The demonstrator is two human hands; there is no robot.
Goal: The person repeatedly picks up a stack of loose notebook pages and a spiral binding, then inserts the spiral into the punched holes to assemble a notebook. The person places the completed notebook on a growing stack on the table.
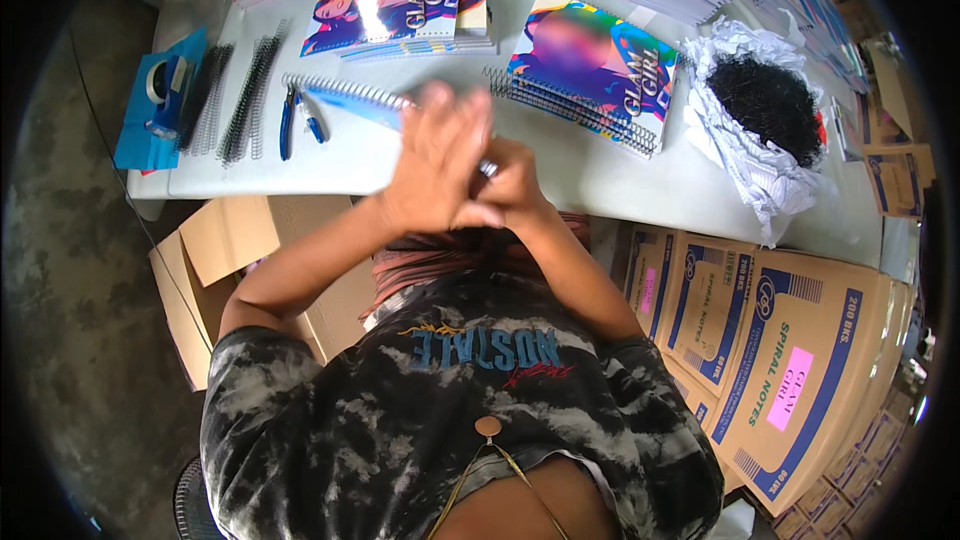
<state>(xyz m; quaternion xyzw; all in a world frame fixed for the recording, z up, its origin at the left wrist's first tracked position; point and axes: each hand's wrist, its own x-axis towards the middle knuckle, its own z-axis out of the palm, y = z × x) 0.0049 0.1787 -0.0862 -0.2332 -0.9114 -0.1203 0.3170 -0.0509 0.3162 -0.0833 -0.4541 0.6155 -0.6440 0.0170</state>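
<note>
White bench before you bears the coiled notebook, partly hidden by your left hand, held flat. Your right hand is curled, contents unclear; steady the notebook gently lest its wire bend.

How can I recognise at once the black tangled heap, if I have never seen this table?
On the white table, start at the right hand and go right, past the nearest notebook stack. The black tangled heap lies there in crumpled white wrapping. Its loose, fuzzy shape sets it apart from the neat notebooks beside it.
</note>
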